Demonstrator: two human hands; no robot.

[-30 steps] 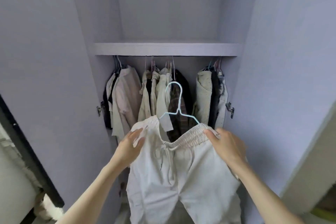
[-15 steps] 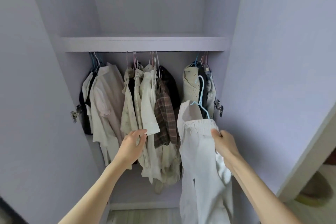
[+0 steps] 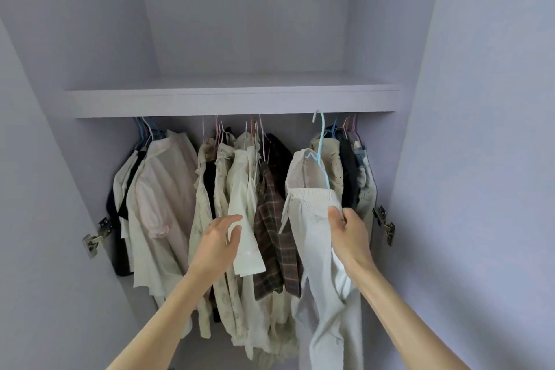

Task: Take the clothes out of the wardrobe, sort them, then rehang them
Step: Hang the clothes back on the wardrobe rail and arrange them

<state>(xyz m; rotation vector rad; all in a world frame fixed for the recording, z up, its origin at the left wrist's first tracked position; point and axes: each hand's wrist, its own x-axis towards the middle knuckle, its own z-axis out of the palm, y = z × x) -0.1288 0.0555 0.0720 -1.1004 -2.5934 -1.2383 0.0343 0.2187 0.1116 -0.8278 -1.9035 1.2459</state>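
My right hand (image 3: 348,230) pinches white trousers (image 3: 324,264), now raised, hanger hook (image 3: 319,126) near the rail at one o'clock; left hand (image 3: 217,245) spread, parting shirts (image 3: 240,204)

The shelf (image 3: 231,103) hides the hanging rail; at six o'clock the white trousers (image 3: 327,294) run off-frame.
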